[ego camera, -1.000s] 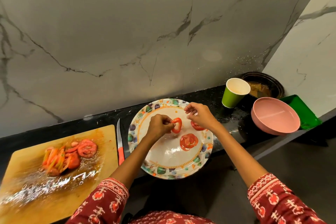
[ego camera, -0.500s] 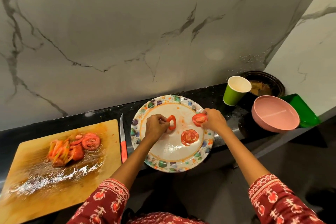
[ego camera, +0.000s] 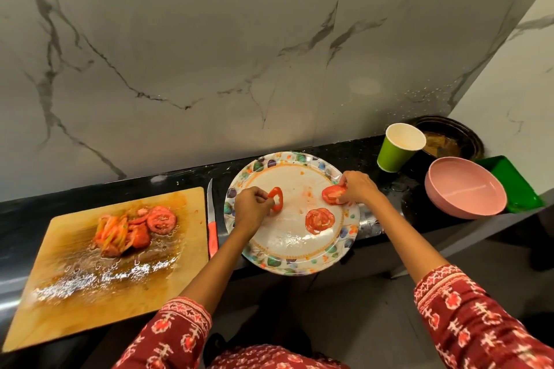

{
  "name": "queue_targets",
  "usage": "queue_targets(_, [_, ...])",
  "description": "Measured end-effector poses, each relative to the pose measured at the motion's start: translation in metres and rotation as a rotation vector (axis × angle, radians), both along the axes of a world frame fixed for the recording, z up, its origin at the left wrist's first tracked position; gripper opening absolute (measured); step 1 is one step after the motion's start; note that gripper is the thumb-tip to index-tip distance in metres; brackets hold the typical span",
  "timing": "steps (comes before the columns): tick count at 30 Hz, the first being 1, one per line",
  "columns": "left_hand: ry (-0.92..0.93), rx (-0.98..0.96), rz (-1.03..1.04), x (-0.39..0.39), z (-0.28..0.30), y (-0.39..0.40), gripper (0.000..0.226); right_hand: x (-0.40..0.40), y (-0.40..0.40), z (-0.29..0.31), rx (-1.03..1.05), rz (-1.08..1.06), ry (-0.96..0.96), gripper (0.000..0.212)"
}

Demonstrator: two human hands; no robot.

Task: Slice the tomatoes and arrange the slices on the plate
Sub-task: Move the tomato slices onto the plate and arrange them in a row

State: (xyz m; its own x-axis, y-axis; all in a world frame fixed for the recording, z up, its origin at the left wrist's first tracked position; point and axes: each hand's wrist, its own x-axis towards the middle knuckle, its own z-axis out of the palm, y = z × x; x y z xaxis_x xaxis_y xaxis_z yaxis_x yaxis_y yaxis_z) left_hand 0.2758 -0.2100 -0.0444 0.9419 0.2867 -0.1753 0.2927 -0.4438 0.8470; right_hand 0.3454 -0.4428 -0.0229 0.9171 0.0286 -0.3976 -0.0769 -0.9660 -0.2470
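Note:
A floral-rimmed plate [ego camera: 299, 266] sits on the black counter in front of me. My left hand [ego camera: 251, 209] pinches a ring-shaped tomato slice [ego camera: 276, 199] above the plate's left part. My right hand [ego camera: 358, 187] holds a round tomato slice [ego camera: 332, 194] at the plate's right rim. Another tomato slice [ego camera: 319, 219] lies flat on the plate, toward its right side. A pile of cut tomato pieces [ego camera: 135, 228] lies on the wet wooden cutting board [ego camera: 90, 287] at the left.
A knife with a red handle [ego camera: 212, 226] lies between board and plate. At the right stand a green paper cup [ego camera: 397, 148], a pink bowl [ego camera: 464, 192], a green tray [ego camera: 515, 183] and a dark bowl [ego camera: 449, 135]. The marble wall rises behind the counter.
My right hand has carried its tomato slice outward to the plate's right rim. My left hand still holds the ring slice, now a little lower and further left.

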Motion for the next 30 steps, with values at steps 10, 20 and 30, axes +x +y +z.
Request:
queue_targets(10, [-0.018, 0.129, 0.305, -0.022, -0.008, 0.035, 0.011, 0.008, 0.025, 0.012, 0.393, 0.027, -0.107, 0.020])
queue_targets(20, [0.079, 0.245, 0.383, -0.035, -0.008, 0.044, 0.016, 0.008, 0.090, 0.014, 0.479, 0.334, -0.079, 0.018])
queue_targets(30, [0.037, 0.297, 0.283, -0.030, -0.009, 0.043, 0.028, 0.013, 0.097, 0.013, 0.407, 0.410, -0.063, 0.022])
